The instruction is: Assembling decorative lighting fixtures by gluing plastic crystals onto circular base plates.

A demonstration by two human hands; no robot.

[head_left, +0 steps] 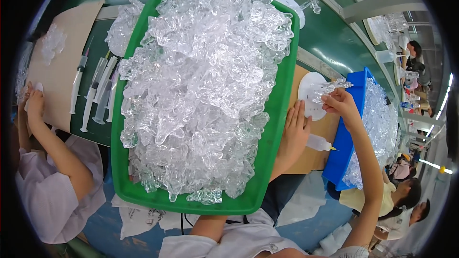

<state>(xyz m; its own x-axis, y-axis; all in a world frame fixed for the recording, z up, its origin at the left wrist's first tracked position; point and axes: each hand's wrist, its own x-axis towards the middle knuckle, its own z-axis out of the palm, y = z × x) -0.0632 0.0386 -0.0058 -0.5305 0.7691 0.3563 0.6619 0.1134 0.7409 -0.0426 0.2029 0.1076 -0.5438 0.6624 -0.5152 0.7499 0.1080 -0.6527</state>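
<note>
Here, a clear plastic piece (332, 87) is held in the right hand (340, 105), pinched at one end by the fingers closed narrowly around it. Its long axis runs roughly level across the view, and its free end points toward the person's left, over a white round disc (310, 96) that lies on the brown cardboard sheet (319, 131) at the right side of the green table (330, 38). The left hand (294, 131) is laid flat on the cardboard, fingers straight and together, nothing gripped, just beside the right edge of the green tray (282, 114) and touching the lower edge of the disc. A small white squeeze bottle (319, 143) with a yellow tip is seen lying on the cardboard beside that hand, its tip pointed to the right toward the blue bin (346, 134). The green tray is heaped with clear plastic pieces (205, 81), and more are piled in the blue bin at the right edge of the cardboard. Along the tray's left edge several syringes (98, 93) are laid on the table, near another person's arm (52, 138).
</note>
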